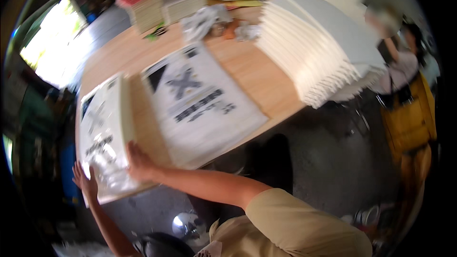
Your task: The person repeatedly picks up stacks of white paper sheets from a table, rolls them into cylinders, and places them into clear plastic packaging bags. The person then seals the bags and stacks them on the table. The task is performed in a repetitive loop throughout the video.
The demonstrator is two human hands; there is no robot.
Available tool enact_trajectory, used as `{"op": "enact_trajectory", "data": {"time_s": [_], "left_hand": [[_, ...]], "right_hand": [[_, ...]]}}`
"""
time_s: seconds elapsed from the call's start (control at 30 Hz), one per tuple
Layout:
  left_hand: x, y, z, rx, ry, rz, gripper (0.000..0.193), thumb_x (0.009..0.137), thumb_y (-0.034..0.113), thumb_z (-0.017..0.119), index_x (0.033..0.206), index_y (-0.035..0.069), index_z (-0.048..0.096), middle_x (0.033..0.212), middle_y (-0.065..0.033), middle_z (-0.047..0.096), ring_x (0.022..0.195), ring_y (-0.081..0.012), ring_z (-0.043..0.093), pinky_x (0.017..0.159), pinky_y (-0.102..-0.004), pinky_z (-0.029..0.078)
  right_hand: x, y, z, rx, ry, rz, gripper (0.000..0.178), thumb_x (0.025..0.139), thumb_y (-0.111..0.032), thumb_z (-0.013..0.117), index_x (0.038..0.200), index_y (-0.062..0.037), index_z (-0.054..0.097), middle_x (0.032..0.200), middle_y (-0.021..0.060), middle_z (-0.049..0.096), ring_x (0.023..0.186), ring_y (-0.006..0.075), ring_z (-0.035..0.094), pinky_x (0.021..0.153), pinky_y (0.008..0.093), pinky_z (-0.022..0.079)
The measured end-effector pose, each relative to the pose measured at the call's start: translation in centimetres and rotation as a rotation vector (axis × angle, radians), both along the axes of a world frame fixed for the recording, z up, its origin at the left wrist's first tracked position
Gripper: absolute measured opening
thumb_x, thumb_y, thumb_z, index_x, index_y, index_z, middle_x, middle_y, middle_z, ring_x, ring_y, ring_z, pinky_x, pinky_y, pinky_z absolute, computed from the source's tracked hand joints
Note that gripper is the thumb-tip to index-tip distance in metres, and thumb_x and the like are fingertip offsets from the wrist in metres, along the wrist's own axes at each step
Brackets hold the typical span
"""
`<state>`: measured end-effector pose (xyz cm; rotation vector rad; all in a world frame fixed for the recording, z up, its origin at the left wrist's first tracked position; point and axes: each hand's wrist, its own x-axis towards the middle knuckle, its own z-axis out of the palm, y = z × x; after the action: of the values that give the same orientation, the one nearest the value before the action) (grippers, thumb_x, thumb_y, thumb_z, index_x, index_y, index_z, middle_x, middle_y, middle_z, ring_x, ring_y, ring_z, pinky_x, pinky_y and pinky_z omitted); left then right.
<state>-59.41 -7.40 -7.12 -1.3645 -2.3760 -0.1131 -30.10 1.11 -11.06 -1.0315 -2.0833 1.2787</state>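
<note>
A white, glossy plastic-wrapped pile (102, 131) with dark print lies at the table's left end, close to me. My left hand (85, 181) is open, its fingers stretched out at the pile's near left edge. On the opposite side, my right hand (139, 163) rests against the pile's side face, fingers extended and not curled round anything. To the right of the pile lies a flat white printed plastic bag (202, 100), with a dark X-shaped mark and dark lettering. Motion blur softens the details of the print.
A tall fanned stack of white, grey-topped boards (309, 43) covers the table's right side. Farther back are a crumpled clear plastic bag (202, 21) and a pile with red upper layers (140, 0). Another person (402, 66) is at the far right, by a yellow chair (404, 114).
</note>
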Motion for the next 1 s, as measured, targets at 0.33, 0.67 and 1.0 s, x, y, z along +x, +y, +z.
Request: {"op": "enact_trajectory", "data": {"time_s": [0.33, 0.67, 1.0], "left_hand": [[9.5, -1.4, -2.4, -0.041, -0.124, -0.512, 0.053, 0.105, 0.032, 0.034, 0.152, 0.008, 0.036, 0.158, -0.0137, 0.034, 0.149, -0.032, 0.024, 0.12, -0.0489, 0.012], [9.7, 0.5, -1.9, 0.0, -0.337, -0.469, 0.056, 0.105, 0.037, 0.039, 0.151, 0.006, 0.035, 0.156, -0.0157, 0.035, 0.147, -0.0336, 0.028, 0.119, -0.0478, 0.019], [10.3, -1.3, -0.5, 0.159, -0.411, -0.567, 0.054, 0.107, 0.038, 0.035, 0.151, 0.006, 0.035, 0.155, -0.0153, 0.036, 0.144, -0.0322, 0.033, 0.118, -0.048, 0.025]], "right_hand": [[40.9, -2.6, 12.8, 0.848, 0.252, -0.486, 0.04, 0.086, -0.005, 0.07, 0.124, 0.0003, 0.058, 0.133, 0.0204, 0.056, 0.131, 0.0347, 0.049, 0.11, 0.0427, 0.039], [62.9, -0.6, 20.2, 0.979, -0.383, -0.809, 0.031, 0.079, -0.013, 0.077, 0.107, -0.0021, 0.069, 0.114, 0.0116, 0.068, 0.117, 0.0309, 0.058, 0.102, 0.0392, 0.045], [62.7, 2.2, 20.1, 1.066, -0.533, -0.751, 0.016, 0.082, -0.015, 0.074, 0.095, -0.0052, 0.072, 0.097, 0.0046, 0.073, 0.093, 0.0222, 0.066, 0.087, 0.0346, 0.046]]}}
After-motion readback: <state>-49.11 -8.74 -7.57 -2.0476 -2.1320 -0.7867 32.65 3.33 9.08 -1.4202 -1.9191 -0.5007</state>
